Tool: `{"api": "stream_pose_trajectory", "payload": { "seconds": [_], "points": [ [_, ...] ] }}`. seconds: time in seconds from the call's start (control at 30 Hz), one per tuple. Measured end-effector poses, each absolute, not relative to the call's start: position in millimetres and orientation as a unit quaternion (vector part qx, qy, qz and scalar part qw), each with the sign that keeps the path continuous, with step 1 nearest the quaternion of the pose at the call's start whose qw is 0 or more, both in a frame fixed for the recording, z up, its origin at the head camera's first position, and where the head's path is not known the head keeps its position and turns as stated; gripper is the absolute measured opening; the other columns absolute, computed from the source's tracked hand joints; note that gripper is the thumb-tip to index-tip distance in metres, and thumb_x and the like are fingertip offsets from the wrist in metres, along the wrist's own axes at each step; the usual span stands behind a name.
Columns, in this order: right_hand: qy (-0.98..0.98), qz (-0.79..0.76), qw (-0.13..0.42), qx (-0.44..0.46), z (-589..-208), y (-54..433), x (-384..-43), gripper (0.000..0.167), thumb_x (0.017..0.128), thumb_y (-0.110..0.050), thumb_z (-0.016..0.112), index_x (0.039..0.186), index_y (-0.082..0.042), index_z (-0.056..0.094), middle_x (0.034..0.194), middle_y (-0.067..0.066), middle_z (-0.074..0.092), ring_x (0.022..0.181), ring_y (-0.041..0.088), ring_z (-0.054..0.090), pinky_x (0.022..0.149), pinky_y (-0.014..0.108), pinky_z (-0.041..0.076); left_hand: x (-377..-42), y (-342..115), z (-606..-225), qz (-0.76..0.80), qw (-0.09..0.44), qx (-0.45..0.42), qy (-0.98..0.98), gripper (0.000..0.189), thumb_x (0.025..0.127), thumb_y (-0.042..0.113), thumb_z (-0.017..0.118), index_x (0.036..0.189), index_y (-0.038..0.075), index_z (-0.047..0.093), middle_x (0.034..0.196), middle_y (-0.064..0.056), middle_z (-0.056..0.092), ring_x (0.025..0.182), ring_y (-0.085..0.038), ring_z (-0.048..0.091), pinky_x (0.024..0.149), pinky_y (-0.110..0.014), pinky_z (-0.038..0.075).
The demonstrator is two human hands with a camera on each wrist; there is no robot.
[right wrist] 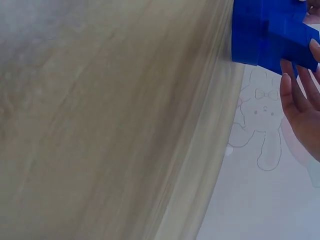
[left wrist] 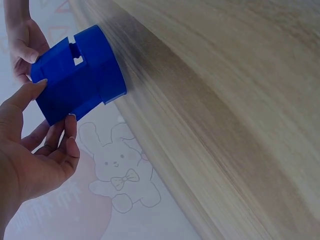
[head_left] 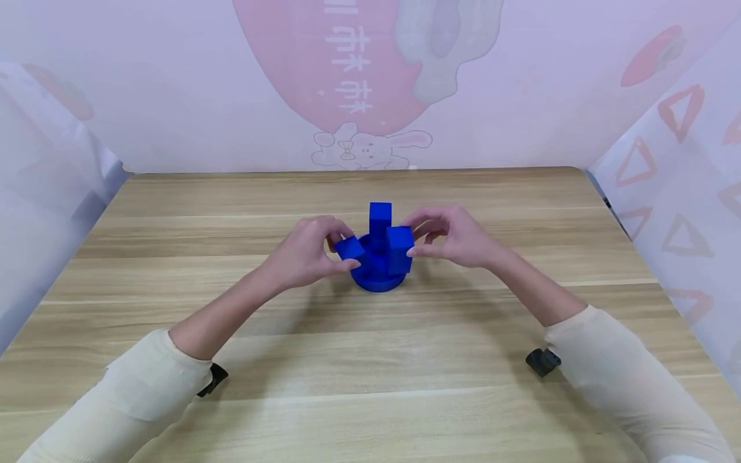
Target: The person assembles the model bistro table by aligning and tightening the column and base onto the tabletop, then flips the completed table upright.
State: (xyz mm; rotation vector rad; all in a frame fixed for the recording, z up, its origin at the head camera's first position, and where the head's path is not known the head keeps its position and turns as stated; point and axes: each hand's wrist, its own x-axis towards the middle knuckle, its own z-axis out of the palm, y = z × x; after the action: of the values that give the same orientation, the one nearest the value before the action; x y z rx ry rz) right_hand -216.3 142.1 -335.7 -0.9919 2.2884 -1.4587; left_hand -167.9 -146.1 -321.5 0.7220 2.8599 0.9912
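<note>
A blue plastic piece with a round, dish-like base [head_left: 379, 284] stands on the wooden table, with three square blocks rising around it. My left hand [head_left: 303, 254] pinches the left block [head_left: 350, 247], which leans outward; thumb in front, fingers behind. On the other side, my right hand [head_left: 460, 238] holds the right block [head_left: 400, 245] between thumb and fingers. The back block [head_left: 380, 215] stands upright, touched by neither hand. In the left wrist view, thumb and fingertips press opposite sides of a blue block [left wrist: 65, 92]. The right wrist view cuts off part of the right hand [right wrist: 305, 107].
The wood-grain table [head_left: 370, 386] reaches back to a pale printed backdrop [head_left: 191, 96] with a bunny drawing [head_left: 367, 149]. Patterned side panels flank it. Dark small devices [head_left: 543, 362] sit at both sleeve cuffs.
</note>
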Motion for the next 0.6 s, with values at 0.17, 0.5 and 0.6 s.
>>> {"api": "stream_pose_trajectory", "payload": {
  "seconds": [0.17, 0.5, 0.6],
  "points": [
    [0.789, -0.465, 0.13, -0.38, -335.2, 141.2, -223.0, 0.043, 0.086, -0.002, 0.083, 0.125, 0.003, 0.067, 0.117, 0.015, 0.073, 0.102, 0.028, 0.072, 0.082, 0.038, 0.059, -168.7, -146.6, -320.5, 0.318, 0.022, 0.229, 0.92, 0.036, 0.081, 0.016, 0.09, 0.108, -0.002, 0.074, 0.092, -0.011, 0.073, 0.085, -0.03, 0.065, 0.074, -0.037, 0.054],
    [0.785, -0.384, 0.168, -0.456, -328.9, 141.9, -225.0, 0.051, 0.097, 0.001, 0.066, 0.146, -0.004, 0.057, 0.14, 0.014, 0.062, 0.113, 0.027, 0.064, 0.088, 0.043, 0.057, -167.7, -145.5, -318.1, 0.307, 0.031, 0.217, 0.926, 0.038, 0.081, 0.018, 0.09, 0.109, -0.002, 0.074, 0.093, -0.012, 0.073, 0.088, -0.032, 0.065, 0.076, -0.038, 0.055],
    [0.794, -0.382, 0.163, -0.445, -327.6, 141.9, -224.1, 0.049, 0.096, -0.002, 0.07, 0.144, -0.002, 0.058, 0.136, 0.014, 0.064, 0.11, 0.027, 0.064, 0.087, 0.043, 0.057, -168.2, -144.4, -318.1, 0.306, 0.03, 0.219, 0.926, 0.038, 0.081, 0.018, 0.09, 0.109, -0.002, 0.074, 0.093, -0.011, 0.073, 0.088, -0.031, 0.065, 0.076, -0.038, 0.055]
  ]
}}
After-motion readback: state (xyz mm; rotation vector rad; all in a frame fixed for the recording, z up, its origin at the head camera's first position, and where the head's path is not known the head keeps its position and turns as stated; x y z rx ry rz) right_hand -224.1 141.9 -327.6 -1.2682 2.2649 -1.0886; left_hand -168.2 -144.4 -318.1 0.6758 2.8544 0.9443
